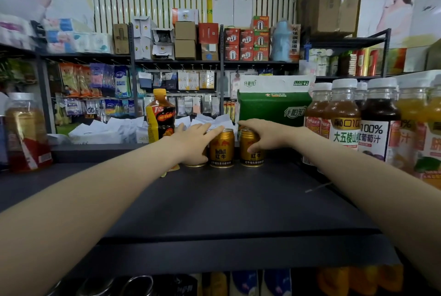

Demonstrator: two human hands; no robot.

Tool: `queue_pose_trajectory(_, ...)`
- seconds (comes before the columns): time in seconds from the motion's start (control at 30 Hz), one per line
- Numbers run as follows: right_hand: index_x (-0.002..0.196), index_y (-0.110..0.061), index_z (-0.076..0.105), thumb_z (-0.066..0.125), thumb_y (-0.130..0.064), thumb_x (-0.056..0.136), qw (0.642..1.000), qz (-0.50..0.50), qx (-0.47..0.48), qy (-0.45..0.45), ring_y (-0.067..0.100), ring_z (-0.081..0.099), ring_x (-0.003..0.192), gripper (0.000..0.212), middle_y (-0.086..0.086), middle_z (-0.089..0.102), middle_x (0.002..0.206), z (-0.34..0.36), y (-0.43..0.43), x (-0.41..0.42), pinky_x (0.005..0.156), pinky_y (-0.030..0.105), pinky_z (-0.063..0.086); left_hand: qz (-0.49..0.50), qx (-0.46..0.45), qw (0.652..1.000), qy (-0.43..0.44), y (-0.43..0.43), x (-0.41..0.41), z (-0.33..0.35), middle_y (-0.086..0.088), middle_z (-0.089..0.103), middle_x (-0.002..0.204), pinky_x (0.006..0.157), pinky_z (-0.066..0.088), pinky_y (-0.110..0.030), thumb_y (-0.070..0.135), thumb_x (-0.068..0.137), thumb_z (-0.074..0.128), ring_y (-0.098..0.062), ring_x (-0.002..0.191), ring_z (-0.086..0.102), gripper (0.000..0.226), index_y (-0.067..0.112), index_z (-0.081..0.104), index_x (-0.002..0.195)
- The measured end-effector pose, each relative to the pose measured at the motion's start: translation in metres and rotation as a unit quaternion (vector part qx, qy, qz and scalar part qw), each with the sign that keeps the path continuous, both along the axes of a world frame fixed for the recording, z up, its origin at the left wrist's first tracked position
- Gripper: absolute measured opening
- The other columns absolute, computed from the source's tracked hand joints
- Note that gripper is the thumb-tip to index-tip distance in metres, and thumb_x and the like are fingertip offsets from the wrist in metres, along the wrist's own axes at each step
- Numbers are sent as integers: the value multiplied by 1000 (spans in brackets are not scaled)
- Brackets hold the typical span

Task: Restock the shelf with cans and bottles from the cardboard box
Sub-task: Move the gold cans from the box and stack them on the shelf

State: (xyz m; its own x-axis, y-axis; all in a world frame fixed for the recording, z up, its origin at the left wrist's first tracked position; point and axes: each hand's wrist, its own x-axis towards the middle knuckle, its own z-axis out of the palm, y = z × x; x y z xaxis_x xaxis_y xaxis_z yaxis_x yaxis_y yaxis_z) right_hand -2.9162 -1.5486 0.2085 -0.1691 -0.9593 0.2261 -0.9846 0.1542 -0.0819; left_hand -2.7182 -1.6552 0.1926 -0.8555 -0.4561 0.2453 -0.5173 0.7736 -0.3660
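Forearms stretch out over a dark shelf (226,200) toward three gold cans standing upright in a row at its back edge. The left grip (193,138) lies over the left can (195,165), hiding all but its base. Its fingers are nearly straight and relaxed, closing on nothing I can see, and their tips reach right onto the top rim of the middle can (222,152). The right grip (262,137) is clasped on the right can (253,155): it comes down over the lid, the thumb curls across the front of the label, and the forefinger points left toward the other grip. The middle can stands between the two grips, just beside its neighbours. Just left of the left grip and slightly behind it stands an orange-capped bottle (160,116) with a yellow and black label. Directly behind the right grip rises a green and white package (274,107). To the right of that grip, white-capped juice bottles (343,114) crowd the shelf's end, one of them a dark grape juice bottle (379,124). Well off to the left of the left grip stands a clear jar (26,131) with a red label. Beyond both grips, loose white packets (107,128) lie heaped behind the shelf.
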Motion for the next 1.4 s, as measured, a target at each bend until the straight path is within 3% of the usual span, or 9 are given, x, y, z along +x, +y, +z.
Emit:
queue_pose_trajectory(0.13, 153, -24, 10, 76, -26, 80, 996, 12, -9, 89, 21, 19, 143, 98, 3, 22, 155, -19, 3, -4, 114, 40, 28, 3, 12, 1000, 3, 0, -3, -5, -6, 1, 161, 115, 12, -56, 39, 90, 59, -28, 146, 8, 92, 31, -9, 151)
queue_pose_trajectory(0.3, 152, -23, 9, 73, -26, 81, 994, 2, -36, 101, 20, 17, 143, 96, 3, 19, 155, -25, 4, -5, 110, 43, 34, 6, 15, 1000, 9, -3, -7, -7, -6, 4, 160, 116, 14, -56, 40, 88, 61, -28, 146, 8, 94, 28, -7, 152)
queue_pose_trajectory(0.53, 152, -22, 12, 72, -25, 82, 995, 5, -55, 84, 23, 11, 145, 92, 4, 16, 156, -18, 11, 4, 113, 42, 28, 35, -16, 999, 16, 11, 6, -1, -6, 4, 160, 115, 15, -55, 44, 90, 57, -26, 147, 8, 87, 27, -2, 152)
queue_pose_trajectory(0.6, 151, -19, 16, 69, -23, 84, 994, 5, -74, 74, 24, 11, 145, 86, 6, 17, 156, -13, 16, 12, 114, 42, 25, 33, -23, 998, 47, 17, 21, 1, -7, 18, 157, 114, 26, -50, 42, 91, 55, -26, 143, 21, 76, 24, 12, 151)
queue_pose_trajectory(0.67, 150, -17, 22, 65, -20, 86, 992, 20, -111, 49, 25, 17, 142, 77, 8, 23, 154, -7, 22, 28, 113, 42, 27, 15, -16, 995, 94, 23, 40, 1, -7, 40, 143, 101, 44, -42, 38, 93, 52, -22, 128, 42, 57, 19, 32, 144)
queue_pose_trajectory(0.77, 143, -14, 37, 62, -20, 88, 985, 56, -159, 32, 25, 32, 134, 60, 10, 37, 144, 0, 32, 61, 108, 35, 31, 22, 15, 990, 136, 37, 73, -1, -6, 51, 129, 88, 49, -35, 35, 95, 50, -20, 111, 53, 44, 16, 45, 135)
queue_pose_trajectory(1.0, 135, -15, 47, 57, -20, 92, 966, 179, -181, 46, 23, 40, 123, 45, 9, 46, 130, -7, 47, 176, 95, 28, 32, -2, 47, 960, 275, 79, 158, -18, -3, 61, 108, 75, 42, -30, 34, 94, 54, -21, 97, 57, 34, 13, 56, 120)
queue_pose_trajectory(1.2, 128, -10, 51, 57, -16, 92, 936, 292, -196, 1, 22, 45, 118, 37, 9, 50, 124, -25, 30, 323, 87, 20, 31, 6, 29, 930, 366, 108, 293, -47, -7, 66, 109, 83, 48, -33, 26, 93, 56, -23, 100, 61, 27, 11, 61, 115)
queue_pose_trajectory(1.4, 124, -7, 54, 57, -13, 91, 899, 399, -168, -65, 22, 47, 114, 34, 7, 53, 117, -84, 11, 515, 88, 22, 33, 188, 47, 900, 391, 137, 494, -113, -2, 64, 113, 81, 54, -39, 30, 95, 53, -18, 97, 63, 31, 18, 53, 124)
